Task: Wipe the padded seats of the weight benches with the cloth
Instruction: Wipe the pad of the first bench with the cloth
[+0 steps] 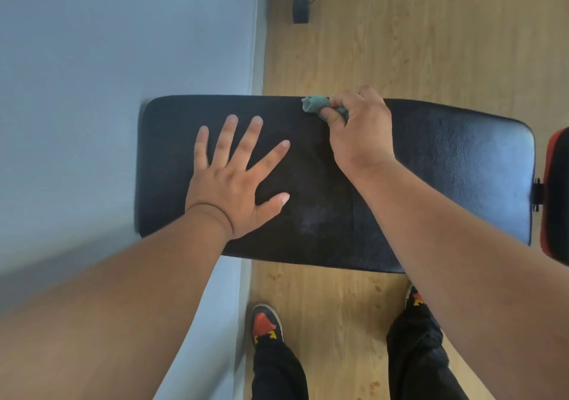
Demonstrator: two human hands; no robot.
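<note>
Teal cloth (320, 107) bunched in right hand (358, 131), seemingly touching pad (446, 165).

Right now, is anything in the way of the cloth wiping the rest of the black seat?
Yes: the left hand lies flat, fingers spread, on the padded seat, left of the cloth that the right hand grips. The seat's right end looks bare.

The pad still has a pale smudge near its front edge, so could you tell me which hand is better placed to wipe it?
Probably the right hand: its fingers already grip the cloth at the pad's far edge. The left hand lies flat, holding nothing.
</note>
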